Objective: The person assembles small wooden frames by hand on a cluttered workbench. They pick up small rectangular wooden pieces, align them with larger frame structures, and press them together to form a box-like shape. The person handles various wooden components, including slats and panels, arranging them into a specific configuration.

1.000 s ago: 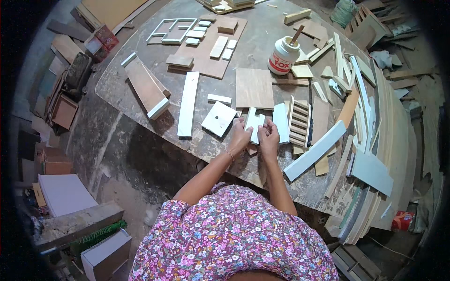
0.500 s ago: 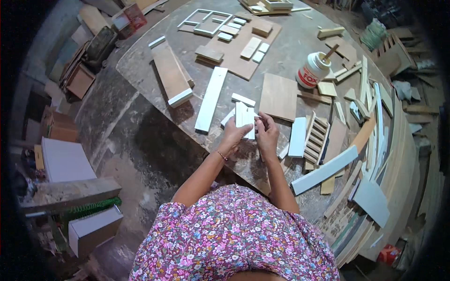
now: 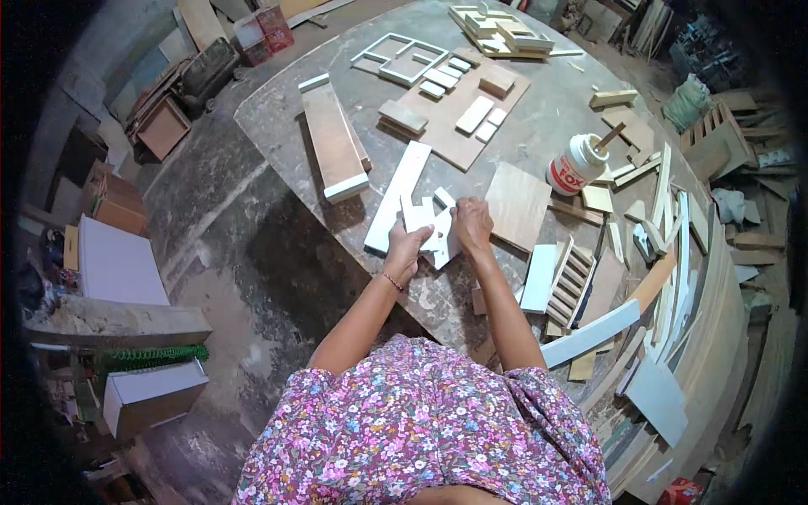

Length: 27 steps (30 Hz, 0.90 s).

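Over the table's near edge, my left hand grips a small white wooden block between thumb and fingers. Close by on the right, my right hand is closed, its fingers curled down. What it pinches, if anything, is hidden. Between the hands and just below the block lies a white piece with a notched or angled outline. A short white strip shows beyond it. To the left, a long white board lies partly behind my left hand.
A plywood square lies right of my hands, with an open white glue jar holding a stick beyond it. A slatted wooden piece and scrap strips crowd the right. Farther back are a white frame and a board with small blocks.
My right hand has moved off the block, now closed beside the white pieces. My left hand still holds the block, now tilted and shifted slightly left. The whole view has shifted.
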{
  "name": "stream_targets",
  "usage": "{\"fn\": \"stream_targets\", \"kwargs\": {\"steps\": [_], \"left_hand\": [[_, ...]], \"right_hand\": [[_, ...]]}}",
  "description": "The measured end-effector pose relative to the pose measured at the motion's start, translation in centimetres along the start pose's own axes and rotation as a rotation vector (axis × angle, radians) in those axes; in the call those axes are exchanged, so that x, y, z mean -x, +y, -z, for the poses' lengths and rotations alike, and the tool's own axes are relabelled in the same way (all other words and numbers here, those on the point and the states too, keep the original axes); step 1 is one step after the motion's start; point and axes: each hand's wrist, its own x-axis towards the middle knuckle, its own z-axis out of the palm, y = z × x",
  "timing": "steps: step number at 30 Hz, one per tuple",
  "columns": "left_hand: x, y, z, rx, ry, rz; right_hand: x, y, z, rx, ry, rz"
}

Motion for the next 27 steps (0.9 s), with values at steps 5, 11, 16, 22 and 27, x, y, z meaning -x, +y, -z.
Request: {"fn": "stream_targets", "kwargs": {"steps": [5, 11, 16, 22, 27], "left_hand": [[-1.5, -0.9, -0.5, -0.035, 0.051, -0.057], [-2.6, -1.6, -1.0, -0.006, 0.052, -0.029], [-3.0, -1.5, -2.6, 0.053, 0.002, -0.011], [-2.7, -2.1, -4.4, 0.107, -0.172, -0.01], [-2.7, -2.2, -4.2, 0.089, -0.264, 0.006]], "right_hand": [[-0.9, -0.2, -0.1, -0.078, -0.029, -0.063], [-0.3, 0.3, 1.0, -0.28, -0.015, -0.138], [0.8, 0.1, 3.4, -0.569, 0.245, -0.232], [2.9, -1.1, 4.8, -0.72, 0.276, -0.144], [3.7, -0.8, 4.7, -0.652, 0.306, -0.124]]}}
